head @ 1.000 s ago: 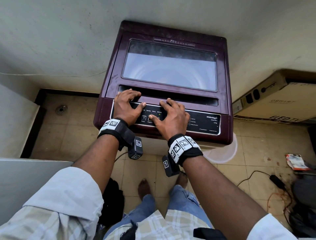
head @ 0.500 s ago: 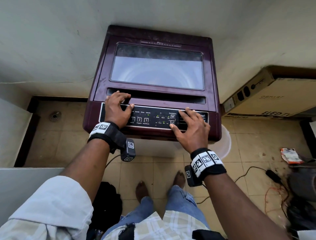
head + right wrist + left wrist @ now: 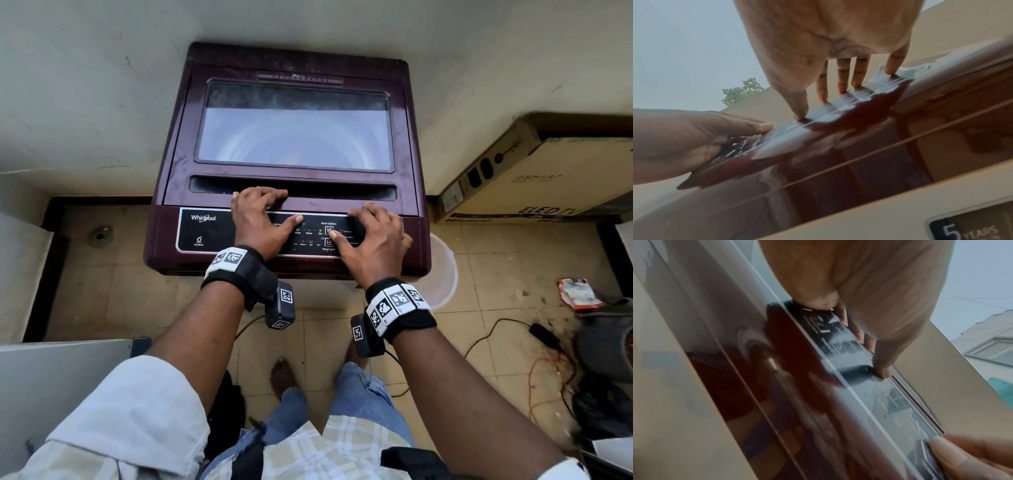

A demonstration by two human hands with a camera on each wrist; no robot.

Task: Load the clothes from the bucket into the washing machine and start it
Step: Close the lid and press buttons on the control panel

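Hands (image 3: 263, 219) on washing machine (image 3: 294, 68) panel

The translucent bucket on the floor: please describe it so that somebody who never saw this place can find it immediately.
Start at the maroon top-loading washing machine against the wall. Look at the tiled floor by its front right corner: the bucket stands there, half hidden behind the machine. It is pale, round and see-through, unlike the brown cardboard box further right.

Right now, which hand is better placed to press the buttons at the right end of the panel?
Right hand: its thumb already rests by the lit wash-option icons on the maroon washing machine's black control panel. Left hand sits mid-panel, fingers on the lid edge.
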